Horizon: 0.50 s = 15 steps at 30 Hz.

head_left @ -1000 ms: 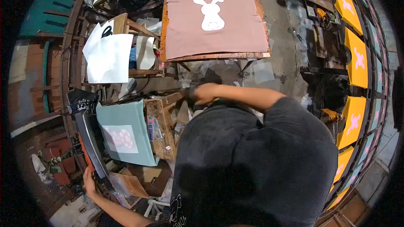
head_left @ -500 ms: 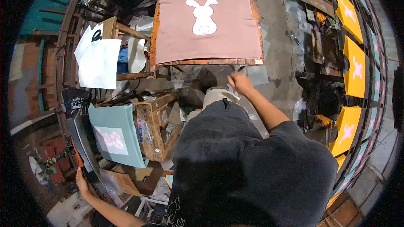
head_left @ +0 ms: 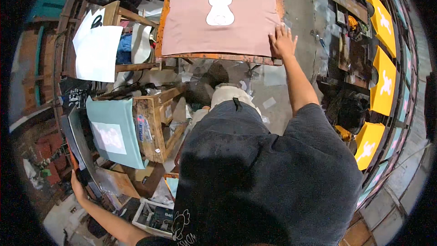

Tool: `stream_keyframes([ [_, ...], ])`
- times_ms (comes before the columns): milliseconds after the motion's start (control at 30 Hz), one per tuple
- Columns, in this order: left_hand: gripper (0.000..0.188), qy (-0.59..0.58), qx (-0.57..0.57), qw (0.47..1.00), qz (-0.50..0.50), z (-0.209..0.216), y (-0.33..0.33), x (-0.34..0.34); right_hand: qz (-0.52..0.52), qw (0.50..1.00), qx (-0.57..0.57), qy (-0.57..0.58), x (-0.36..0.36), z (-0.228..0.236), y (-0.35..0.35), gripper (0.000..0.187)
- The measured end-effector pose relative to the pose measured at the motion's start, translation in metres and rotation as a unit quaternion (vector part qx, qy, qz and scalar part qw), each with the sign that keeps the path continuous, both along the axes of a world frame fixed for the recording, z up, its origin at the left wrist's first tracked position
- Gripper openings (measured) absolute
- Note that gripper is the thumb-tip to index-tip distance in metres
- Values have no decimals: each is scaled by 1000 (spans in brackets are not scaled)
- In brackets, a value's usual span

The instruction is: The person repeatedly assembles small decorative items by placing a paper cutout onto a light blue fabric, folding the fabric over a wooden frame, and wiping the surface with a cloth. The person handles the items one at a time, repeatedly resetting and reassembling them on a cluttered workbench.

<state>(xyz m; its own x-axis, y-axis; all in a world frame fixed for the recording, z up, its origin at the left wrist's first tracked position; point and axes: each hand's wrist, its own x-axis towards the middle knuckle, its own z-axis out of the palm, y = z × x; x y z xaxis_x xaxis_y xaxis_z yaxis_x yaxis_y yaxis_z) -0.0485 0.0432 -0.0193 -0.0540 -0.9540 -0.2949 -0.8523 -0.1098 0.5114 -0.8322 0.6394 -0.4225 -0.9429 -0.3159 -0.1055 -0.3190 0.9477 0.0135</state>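
Ahead of me, pink fabric [head_left: 191, 32] lies on a board with an orange edge [head_left: 214, 57]. A white bunny shape [head_left: 221, 7] sits on its far half. My right hand [head_left: 284, 41] is open, fingers spread, at the fabric's near right corner. Low on the left, my left hand [head_left: 78, 186] is closed round the lower end of an orange handle [head_left: 73, 158]; its fingers are partly hidden. The handle runs along a dark flat panel [head_left: 82, 141] standing on edge. Beside that panel, teal fabric [head_left: 132, 130] with a pale printed square [head_left: 108, 138] covers another board.
White sheets [head_left: 98, 57] with black scissors [head_left: 96, 21] lie at far left. A wooden crate [head_left: 152, 130] stands near the teal fabric. Yellow fabric pieces [head_left: 381, 82] with pale bunny prints line the right side. Scraps litter the concrete floor [head_left: 300, 23].
My right hand has gone from a closed fist short of the board to spread fingers at the pink fabric's corner. My left hand keeps its hold on the handle. The whole view has shifted slightly.
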Motion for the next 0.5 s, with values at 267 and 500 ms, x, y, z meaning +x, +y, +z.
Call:
stream_keyframes([
  [267, 79, 173, 125, 977, 0, 5, 39, -75, 78, 947, -311, 32, 38, 34, -2, 29],
  [500, 69, 61, 24, 997, -40, 29, 29, -106, 271, 831, -442, -199, 173, -3, -98, 32],
])
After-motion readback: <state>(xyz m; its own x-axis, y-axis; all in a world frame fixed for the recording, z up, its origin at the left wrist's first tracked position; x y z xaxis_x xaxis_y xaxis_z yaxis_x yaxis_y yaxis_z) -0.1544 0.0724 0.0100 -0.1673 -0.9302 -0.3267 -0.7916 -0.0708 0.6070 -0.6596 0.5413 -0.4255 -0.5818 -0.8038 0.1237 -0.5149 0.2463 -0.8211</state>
